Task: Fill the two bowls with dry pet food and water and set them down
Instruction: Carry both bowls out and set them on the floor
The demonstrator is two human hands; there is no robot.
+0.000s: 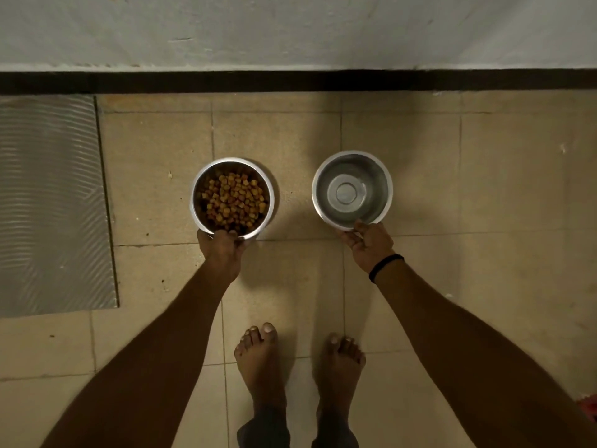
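Observation:
Two steel bowls are low over the tiled floor, side by side. The left bowl (197,185) holds brown dry pet food (234,202). My left hand (223,250) grips its near rim. The right bowl (384,176) holds clear water through which its bottom shows. My right hand (368,245), with a black band at the wrist, pinches its near rim. Whether the bowls rest on the floor or hang just above it I cannot tell.
A grey ribbed mat (51,202) lies on the floor at the left. A wall with a dark skirting strip (297,80) runs behind the bowls. My bare feet (261,360) stand on the beige tiles below the bowls.

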